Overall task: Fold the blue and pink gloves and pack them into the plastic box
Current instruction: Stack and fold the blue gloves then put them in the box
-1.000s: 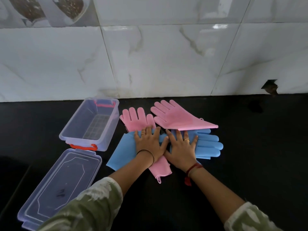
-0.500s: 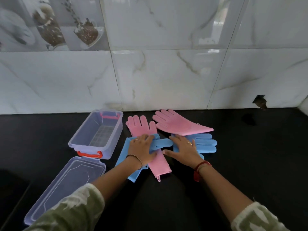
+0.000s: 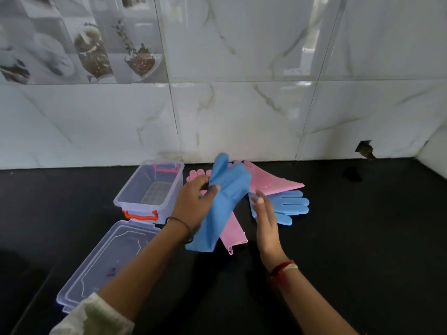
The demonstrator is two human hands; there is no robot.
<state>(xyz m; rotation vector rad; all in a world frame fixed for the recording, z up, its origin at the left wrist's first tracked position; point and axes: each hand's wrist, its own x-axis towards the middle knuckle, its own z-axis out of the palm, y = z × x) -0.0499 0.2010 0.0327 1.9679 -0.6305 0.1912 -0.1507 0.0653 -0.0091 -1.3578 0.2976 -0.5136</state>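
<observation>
My left hand [image 3: 193, 204] grips a blue glove [image 3: 225, 201] near its palm and holds it lifted above the black counter, fingers up, cuff hanging down. My right hand [image 3: 264, 213] hovers open just right of it, holding nothing. A second blue glove [image 3: 287, 207] lies flat on the counter behind my right hand. One pink glove [image 3: 233, 232] lies under the lifted glove, mostly hidden. Another pink glove [image 3: 271, 181] lies flat near the wall. The clear plastic box [image 3: 147, 187] with red latches stands open at the left.
The box's clear lid [image 3: 106, 259] lies on the counter in front of the box. A marble-tiled wall [image 3: 242, 117] rises right behind the gloves. A dark hole [image 3: 364, 149] shows in the wall at the right. Black counter [image 3: 362, 238] stretches to the right.
Both hands were pressing flat on the gloves. My left hand has since taken a blue glove and raised it off the counter; my right hand has lifted and opened.
</observation>
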